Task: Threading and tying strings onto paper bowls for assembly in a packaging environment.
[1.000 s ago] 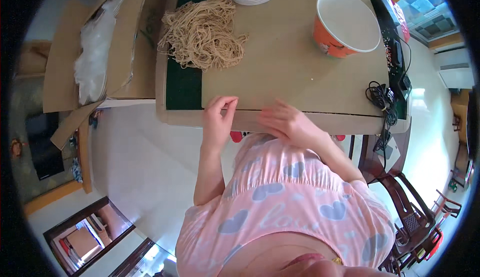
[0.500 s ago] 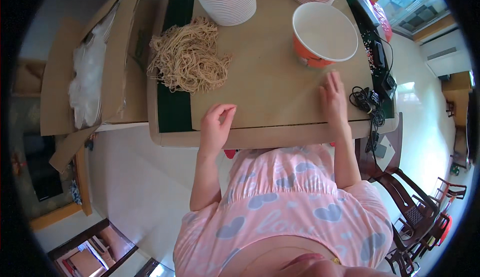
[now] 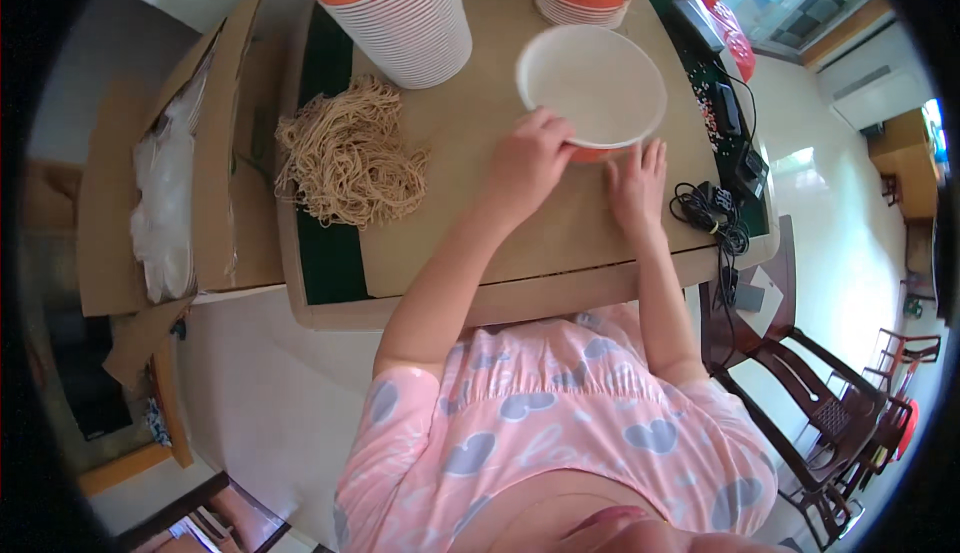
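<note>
The left hand (image 3: 525,163) reaches forward with arm extended, fingers curled on the near rim of the bowl (image 3: 590,85) — holding it. The right hand (image 3: 637,181) lies flat, fingers spread, just below the bowl on the surface (image 3: 470,223). Noodles (image 3: 348,158) lie left of the bowl.

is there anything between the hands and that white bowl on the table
Nothing visible is. The left hand already touches the rim of the white bowl, and the right hand lies flat on the table just beside its base.
</note>
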Motion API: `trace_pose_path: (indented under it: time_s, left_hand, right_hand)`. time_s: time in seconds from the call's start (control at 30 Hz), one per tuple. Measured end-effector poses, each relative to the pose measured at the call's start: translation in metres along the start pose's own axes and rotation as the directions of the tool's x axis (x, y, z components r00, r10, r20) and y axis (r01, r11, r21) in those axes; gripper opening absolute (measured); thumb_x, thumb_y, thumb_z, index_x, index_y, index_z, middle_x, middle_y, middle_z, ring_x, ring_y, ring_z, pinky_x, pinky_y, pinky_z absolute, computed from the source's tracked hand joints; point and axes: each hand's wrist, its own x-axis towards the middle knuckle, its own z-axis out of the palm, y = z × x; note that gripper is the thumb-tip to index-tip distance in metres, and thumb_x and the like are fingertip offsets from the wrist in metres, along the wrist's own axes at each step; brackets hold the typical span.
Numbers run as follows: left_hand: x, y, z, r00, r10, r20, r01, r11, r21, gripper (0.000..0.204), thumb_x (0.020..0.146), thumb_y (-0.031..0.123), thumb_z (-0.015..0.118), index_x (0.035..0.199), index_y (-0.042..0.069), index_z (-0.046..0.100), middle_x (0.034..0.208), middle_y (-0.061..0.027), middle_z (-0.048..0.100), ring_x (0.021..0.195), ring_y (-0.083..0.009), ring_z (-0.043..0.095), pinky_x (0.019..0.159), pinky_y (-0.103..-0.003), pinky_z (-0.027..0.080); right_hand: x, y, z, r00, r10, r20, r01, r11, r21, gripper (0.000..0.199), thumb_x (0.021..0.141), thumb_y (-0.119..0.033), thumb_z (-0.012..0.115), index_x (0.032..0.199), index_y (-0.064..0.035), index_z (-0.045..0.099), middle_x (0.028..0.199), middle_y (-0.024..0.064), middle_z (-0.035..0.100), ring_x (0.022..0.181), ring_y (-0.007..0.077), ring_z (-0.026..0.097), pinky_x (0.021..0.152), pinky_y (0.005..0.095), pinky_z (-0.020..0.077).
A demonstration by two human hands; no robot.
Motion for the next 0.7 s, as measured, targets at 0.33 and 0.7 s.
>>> trace_pose_path:
  time_s: [0.33,0.7]
  left_hand:
    - [-0.087,0.009,-0.058,0.976,-0.216,-0.012,0.215,0.976,-0.013,0.018,0.078,0.001,0.071,0.092,0.006,0.062,0.092,-0.0076,0.059,0.081,-0.0267,0.062,0.067,-0.036,0.051]
    - [-0.129,-0.007,-0.089,0.902,-0.349,-0.254,0.349,0.936,-0.046,0.034,0.081,-0.004,0.067,0.113,0.005,0.063,0.118,-0.0109,0.056,0.081,-0.0168,0.062,0.073,-0.027,0.053]
  right_hand:
    - [-0.011,-0.010,-0.011,0.976,0.138,0.166,-0.143,0.989,0.021,0.073,0.089,-0.028,0.059,0.146,-0.0005,0.022,0.142,0.0396,0.025,0.135,0.0538,0.021,0.112,0.0551,0.0209]
    - [0.140,0.092,0.007,0.881,0.472,0.032,-0.473,0.876,0.094,0.061,0.073,-0.002,0.061,0.132,-0.0101,0.050,0.114,0.0214,0.061,0.100,0.0349,0.062,0.088,0.0416,0.0499]
